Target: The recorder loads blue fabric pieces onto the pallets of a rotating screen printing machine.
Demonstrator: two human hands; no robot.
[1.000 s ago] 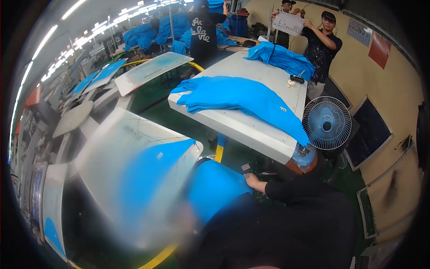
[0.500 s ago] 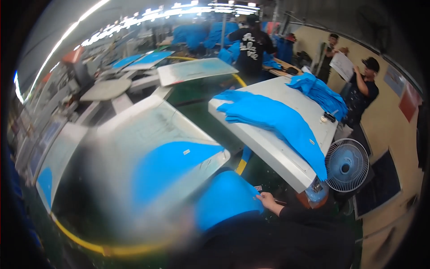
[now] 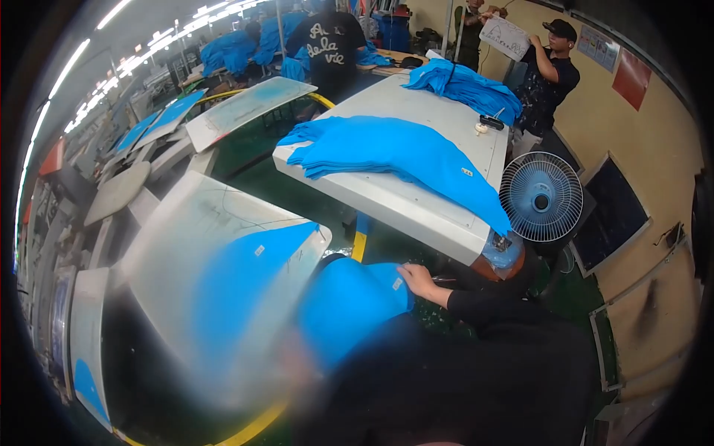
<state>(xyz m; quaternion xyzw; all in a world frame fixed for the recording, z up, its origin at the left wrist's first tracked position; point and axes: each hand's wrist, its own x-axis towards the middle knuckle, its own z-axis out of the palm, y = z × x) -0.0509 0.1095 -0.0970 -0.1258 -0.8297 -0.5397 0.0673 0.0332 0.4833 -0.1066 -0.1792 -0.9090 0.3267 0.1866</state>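
Blue cloth piece (image 3: 346,308) sat at lower centre of frame, white label near its right edge; right hand (image 3: 421,282), just right of centre, gripped its upper right corner, fingers pinched on fabric; left hand (image 3: 297,360), lower centre, was blurred, could not tell how fingers stood; white board (image 3: 167,223), left of frame, carried another blue piece (image 3: 242,279); stacked blue pieces (image 3: 394,149) lay on white tabletop (image 3: 364,111), upper centre; fan (image 3: 541,197) stood at right
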